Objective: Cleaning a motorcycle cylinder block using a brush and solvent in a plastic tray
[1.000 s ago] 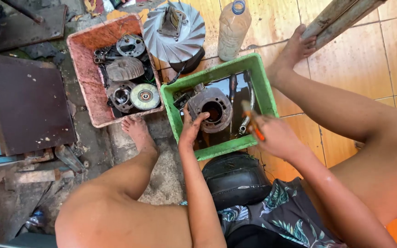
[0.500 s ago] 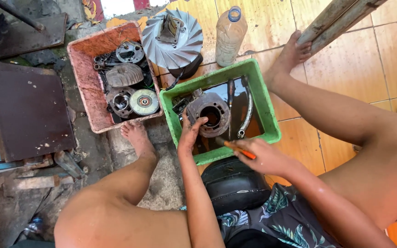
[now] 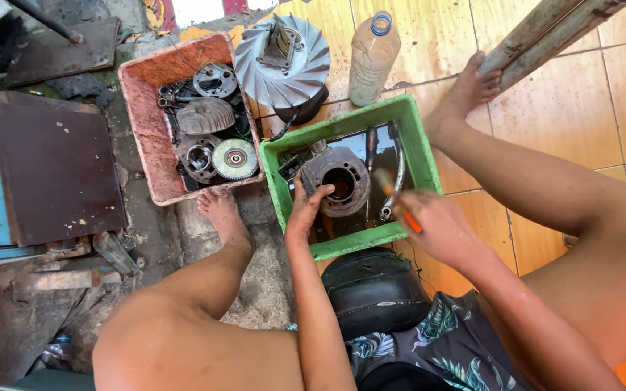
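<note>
A green plastic tub (image 3: 416, 137) holds dark liquid and a grey metal engine cylinder (image 3: 343, 179). My left hand (image 3: 304, 210) grips the cylinder's near rim, a finger reaching toward its bore. My right hand (image 3: 430, 226) is closed on an orange-handled brush (image 3: 397, 200), held over the tub to the right of the cylinder. A curved metal part (image 3: 395, 190) lies in the liquid beside it.
A red tub (image 3: 146, 123) with several engine parts stands to the left. A finned metal fan wheel (image 3: 284, 61) and a plastic bottle (image 3: 372, 58) stand behind. My bare feet (image 3: 220, 213) rest on either side, and a black seat (image 3: 374, 289) is below.
My right hand with the brush dropped toward the tub's near edge, then came back up over the liquid beside the cylinder. My left hand stayed on the cylinder.
</note>
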